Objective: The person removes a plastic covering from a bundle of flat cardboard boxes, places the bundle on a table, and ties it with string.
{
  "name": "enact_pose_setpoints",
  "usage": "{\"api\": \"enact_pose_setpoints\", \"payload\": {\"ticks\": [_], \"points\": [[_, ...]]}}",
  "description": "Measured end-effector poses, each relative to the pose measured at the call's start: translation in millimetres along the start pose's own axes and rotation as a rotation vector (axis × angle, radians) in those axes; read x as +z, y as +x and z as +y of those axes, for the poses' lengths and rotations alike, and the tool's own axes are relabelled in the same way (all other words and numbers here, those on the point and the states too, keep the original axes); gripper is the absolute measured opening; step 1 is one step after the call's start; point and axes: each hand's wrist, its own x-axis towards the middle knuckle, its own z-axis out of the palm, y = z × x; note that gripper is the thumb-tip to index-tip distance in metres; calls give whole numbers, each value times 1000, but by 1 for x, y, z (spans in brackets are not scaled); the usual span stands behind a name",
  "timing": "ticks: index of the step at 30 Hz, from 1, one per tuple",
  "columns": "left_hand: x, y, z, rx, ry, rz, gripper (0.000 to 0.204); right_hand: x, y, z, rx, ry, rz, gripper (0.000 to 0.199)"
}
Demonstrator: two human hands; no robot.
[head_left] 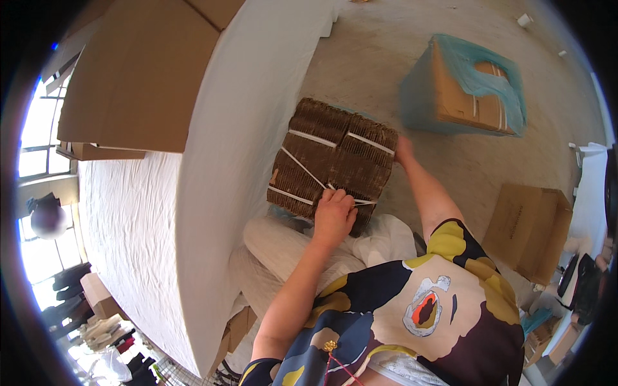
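So, the left hand (335, 217) has its fingers bunched together on a white strap (304, 168) across the brown corrugated bundle (357, 164), while the right hand (403, 150) is at the bundle's right side, mostly hidden, so can't tell its grip. The bundle's in front of the knees, just beside the white-covered table (222, 212); a big cardboard box (138, 77) sits along the tabletop's right edge, and a blue-wrapped box (463, 90) is on the floor (373, 51).

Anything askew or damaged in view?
Yes. On the cardboard bundle, one white strap slants more steeply than the others, toward the left hand. Farther right, the blue wrap on a box gapes, baring cardboard.
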Motion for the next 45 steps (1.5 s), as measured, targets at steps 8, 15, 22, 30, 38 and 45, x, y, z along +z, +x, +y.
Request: {"api": "enact_pose_setpoints", "payload": {"ticks": [8, 15, 22, 30, 38, 45], "points": [[-7, 2, 0, 101, 52, -46, 16, 56, 11, 53, 76, 305, 213, 17], [-30, 17, -21, 134, 365, -35, 11, -90, -68, 2, 78, 655, -164, 14], [-81, 35, -80, 155, 607, 44, 17, -157, -152, -46, -459, 480, 384, 13], [-116, 50, -123, -45, 763, -74, 20, -133, -240, -135, -755, 194, 17, 32], [-123, 33, -145, -246, 469, -125, 20, -121, -237, -152, -661, 44, 110, 18], [-125, -20, -158, -255, 216, -161, 24, -112, -235, -151, -713, -37, 202, 10]]}}
